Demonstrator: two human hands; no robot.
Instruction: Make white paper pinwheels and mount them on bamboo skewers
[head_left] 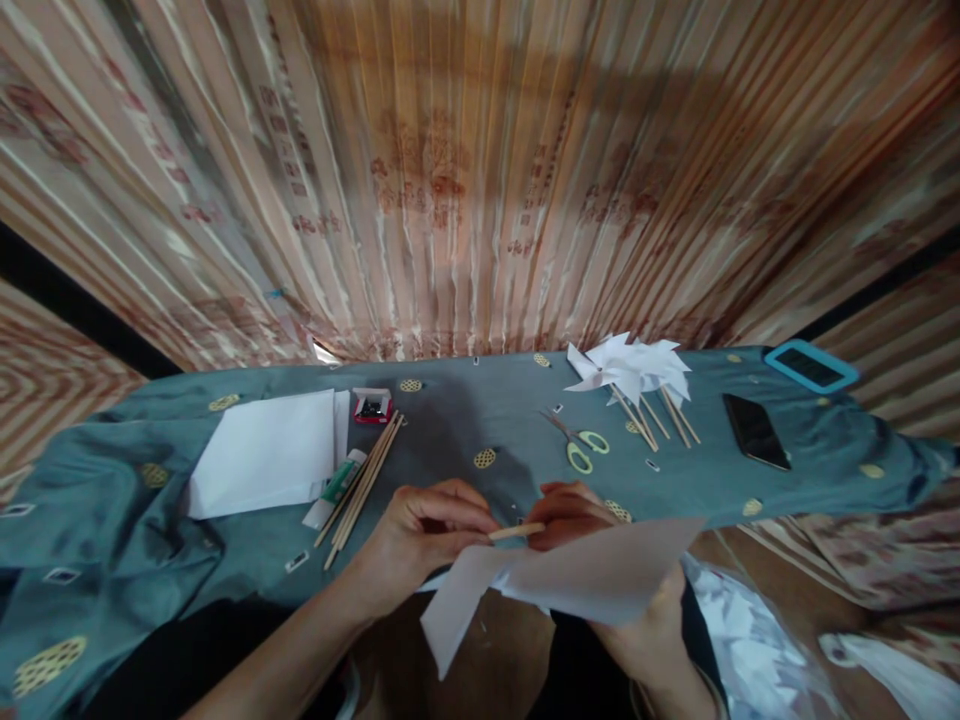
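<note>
My left hand is closed, thumb and fingers pinching a thin wooden stick close to its end. The other end of the stick runs to the curled fingers of my right hand. A white paper pinwheel with wide blades spreads below the stick and covers part of my right hand and wrist. Whether the paper is fastened to the stick cannot be made out. Both hands are at the table's front edge, above my lap.
On the cloth-covered table lie white paper sheets, a red box of small dark pins, a glue tube, several wooden sticks, scissors, finished pinwheels, a phone and a blue-framed device. A plastic bag holds white paper pieces.
</note>
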